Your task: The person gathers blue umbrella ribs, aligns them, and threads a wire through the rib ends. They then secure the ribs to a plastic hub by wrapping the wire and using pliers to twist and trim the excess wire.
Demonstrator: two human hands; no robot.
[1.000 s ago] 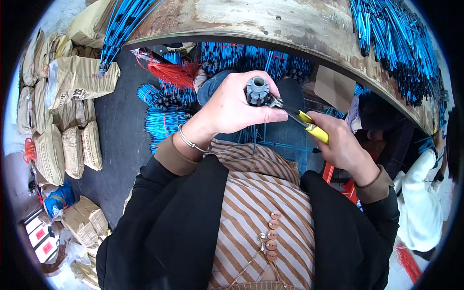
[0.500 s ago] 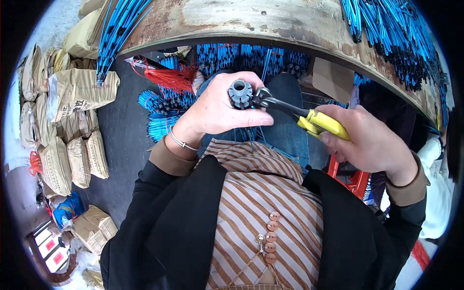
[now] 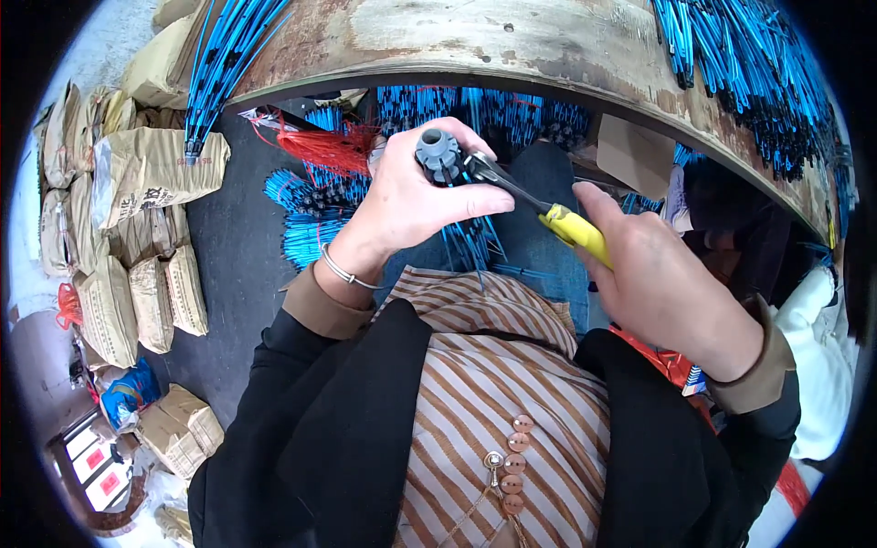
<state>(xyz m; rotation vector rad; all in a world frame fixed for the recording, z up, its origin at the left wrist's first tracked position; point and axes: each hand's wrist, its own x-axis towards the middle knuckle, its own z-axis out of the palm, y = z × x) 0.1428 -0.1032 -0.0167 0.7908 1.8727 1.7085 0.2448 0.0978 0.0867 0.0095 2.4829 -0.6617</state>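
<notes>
A dark grey notched plastic hub (image 3: 438, 153) with a round hole in its end sits in my left hand (image 3: 406, 201), the fingers wrapped around it and the thumb stretched to the right. Thin blue rods (image 3: 473, 245) with dark parts hang just below that hand; whether they join the hub is hidden. My right hand (image 3: 662, 279) is closed around the yellow-handled pliers (image 3: 575, 230), index finger extended along the far side. The dark metal jaws of the pliers reach the right side of the hub. What lies between the jaws is too small to make out.
A worn wooden bench (image 3: 438, 32) spans the far side, with bundled blue rods (image 3: 749, 82) on its right end. More rod bundles (image 3: 320, 233) lie beneath it beside red string (image 3: 329, 151). Stacked paper sacks (image 3: 160, 173) and a cardboard box (image 3: 178, 429) stand at left.
My right hand and the pliers have shifted left and slightly downward, with the handles now closer together. My left hand has tilted the hub and moved it slightly up and left.
</notes>
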